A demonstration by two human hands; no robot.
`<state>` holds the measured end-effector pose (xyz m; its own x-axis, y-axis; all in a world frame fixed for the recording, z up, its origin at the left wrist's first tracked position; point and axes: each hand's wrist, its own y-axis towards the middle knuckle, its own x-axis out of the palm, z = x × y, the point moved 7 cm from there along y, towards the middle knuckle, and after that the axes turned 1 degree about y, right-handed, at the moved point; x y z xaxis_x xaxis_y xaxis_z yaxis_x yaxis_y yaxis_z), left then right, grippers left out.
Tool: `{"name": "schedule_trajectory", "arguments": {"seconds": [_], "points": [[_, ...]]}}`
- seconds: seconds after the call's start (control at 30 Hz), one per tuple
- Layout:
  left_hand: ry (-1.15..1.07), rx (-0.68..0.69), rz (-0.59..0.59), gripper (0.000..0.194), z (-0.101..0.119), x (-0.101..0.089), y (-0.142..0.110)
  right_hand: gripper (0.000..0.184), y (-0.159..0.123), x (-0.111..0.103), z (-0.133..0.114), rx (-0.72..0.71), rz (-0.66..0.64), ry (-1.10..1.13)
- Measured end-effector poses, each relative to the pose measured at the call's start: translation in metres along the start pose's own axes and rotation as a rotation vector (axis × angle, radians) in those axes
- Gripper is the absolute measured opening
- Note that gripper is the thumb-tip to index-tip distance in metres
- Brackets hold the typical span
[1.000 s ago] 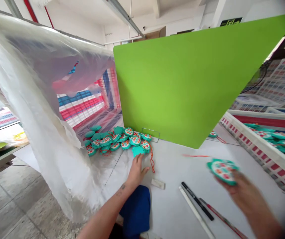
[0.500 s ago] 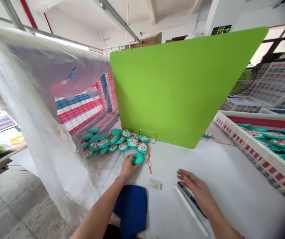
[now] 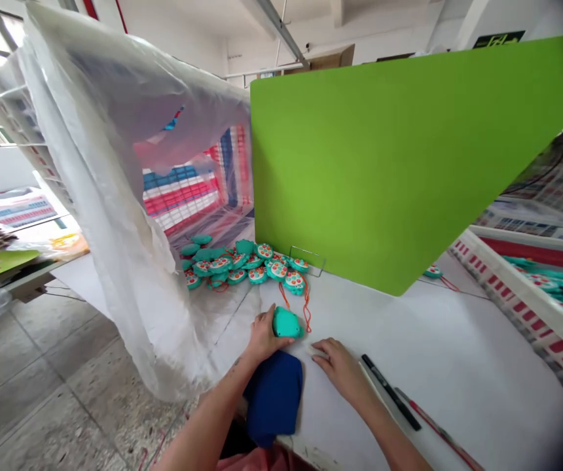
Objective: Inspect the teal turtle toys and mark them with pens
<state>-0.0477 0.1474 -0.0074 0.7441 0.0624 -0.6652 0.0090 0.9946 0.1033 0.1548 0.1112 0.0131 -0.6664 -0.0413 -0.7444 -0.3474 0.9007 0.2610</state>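
My left hand [image 3: 263,335] grips a teal toy [image 3: 287,323] with its plain back up, just above the white table [image 3: 458,366]. An orange cord [image 3: 306,313] trails from the toy toward a pile of several similar teal toys [image 3: 242,265] with red and white buttons. My right hand [image 3: 340,368] rests palm down on the table right of the held toy, fingers over a small white block [image 3: 317,351]. A blue cloth [image 3: 274,396] lies at the table's near edge between my forearms.
A green board [image 3: 399,163] stands upright behind the pile. Clear plastic sheeting [image 3: 114,196] drapes at the left over a striped bag. A black pen [image 3: 392,401], a red pen [image 3: 433,428] lie to the right. A white crate [image 3: 522,288] holds more toys.
My right hand set down its toy at the right and came back to the white block. My left hand took one toy from the pile and drew it toward me.
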Motion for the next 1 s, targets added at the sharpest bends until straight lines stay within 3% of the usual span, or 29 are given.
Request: {"name": "schedule_trajectory", "arguments": {"seconds": [0.17,0.3,0.47,0.67,1.0], "points": [[0.057,-0.039,0.011,0.096,0.005,0.004,0.0,0.024,0.022,-0.005,-0.018,-0.086,0.102,-0.021],[0.083,-0.03,0.012,0.099,0.006,0.005,-0.002,0.027,0.042,0.01,-0.036,-0.134,0.155,-0.081],[0.087,-0.014,0.026,0.091,0.004,0.008,-0.001,0.03,0.059,0.029,-0.041,-0.133,0.198,-0.178],[0.082,0.023,0.028,0.085,0.001,0.014,-0.002,0.031,0.06,0.041,-0.052,-0.212,0.153,-0.222],[0.081,0.061,0.013,0.09,0.001,0.015,-0.003,0.031,0.058,0.039,-0.06,-0.281,0.116,-0.28]]}}
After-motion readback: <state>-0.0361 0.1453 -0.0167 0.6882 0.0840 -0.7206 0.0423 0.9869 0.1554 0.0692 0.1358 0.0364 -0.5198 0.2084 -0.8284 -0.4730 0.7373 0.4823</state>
